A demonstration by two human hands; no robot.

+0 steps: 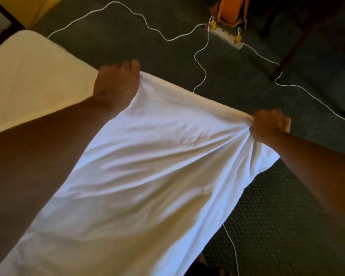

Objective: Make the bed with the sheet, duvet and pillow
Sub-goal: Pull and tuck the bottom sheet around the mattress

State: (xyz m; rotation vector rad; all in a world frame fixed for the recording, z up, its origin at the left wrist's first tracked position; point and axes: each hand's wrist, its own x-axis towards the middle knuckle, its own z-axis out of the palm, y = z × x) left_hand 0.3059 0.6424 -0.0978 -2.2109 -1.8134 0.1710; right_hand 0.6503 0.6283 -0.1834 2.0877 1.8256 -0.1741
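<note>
Both hands are fisted on the far edge of the wrinkled white cotton sheet [147, 166]: the left hand [117, 84] bunches one end of that edge, the right hand [269, 125] the other, and the cloth is stretched between them over the side of the bare cream mattress [28, 80]. The sheet's right corner hangs past the bed above the dark green patterned carpet [277, 216]. A hard pull could drag it off the mattress, or it could snag the thin white cables [202, 62] trailing from the white power strip [226, 37].

The sheet [147, 176] runs off the bottom edge (both hands' fingertips buried in its folds)
</note>
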